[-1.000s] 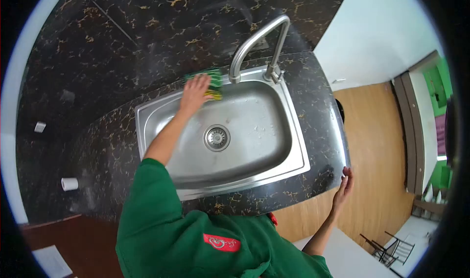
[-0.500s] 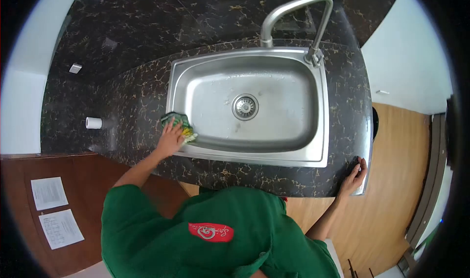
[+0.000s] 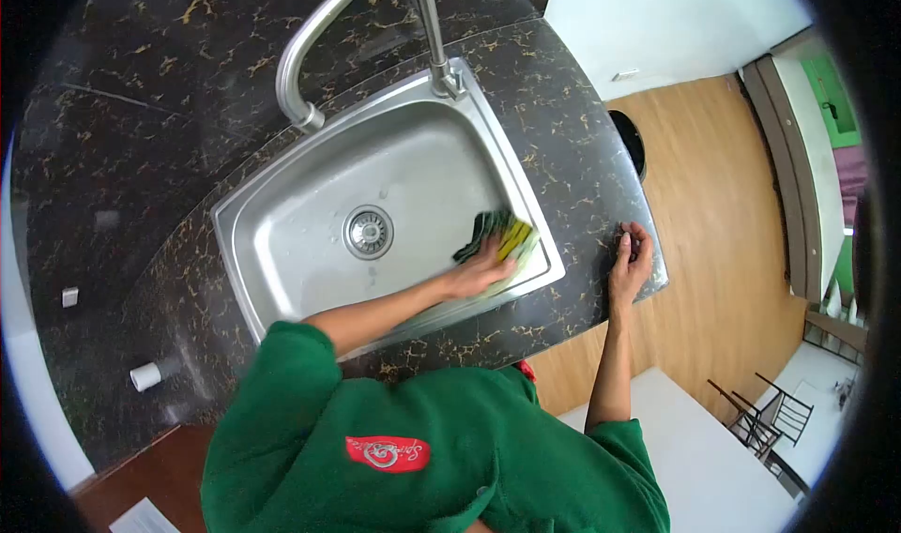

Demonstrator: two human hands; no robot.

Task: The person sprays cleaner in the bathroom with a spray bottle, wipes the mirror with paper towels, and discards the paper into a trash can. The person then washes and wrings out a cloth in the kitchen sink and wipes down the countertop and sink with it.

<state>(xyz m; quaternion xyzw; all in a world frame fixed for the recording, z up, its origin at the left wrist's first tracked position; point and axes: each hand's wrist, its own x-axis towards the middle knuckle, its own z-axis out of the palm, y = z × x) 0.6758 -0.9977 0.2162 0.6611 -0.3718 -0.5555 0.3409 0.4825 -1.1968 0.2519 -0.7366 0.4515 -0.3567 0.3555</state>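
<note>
My left hand [image 3: 483,273] is closed on a cleaning cloth [image 3: 489,230] with dark green stripes and a yellow patch. It presses the cloth at the near right corner of the stainless steel sink [image 3: 413,158], over the basin wall and rim. The hand and cloth are a little blurred. My right hand [image 3: 633,263] rests at the right edge of the dark marbled countertop [image 3: 563,158], its fingers loosely bent and apart. No object shows in it.
A steel faucet [image 3: 310,45] arches over the sink's far side. The round drain strainer [image 3: 368,232] lies in the basin. A white cylinder [image 3: 145,376] is at the left. Beyond the counter's right edge are a wooden floor [image 3: 699,214], a black round object [image 3: 627,144] and a dark metal rack [image 3: 765,416].
My left hand has carried the cloth from the sink's left rim across to its near right corner. My right hand stays at the counter edge. The view has turned and shifted right.
</note>
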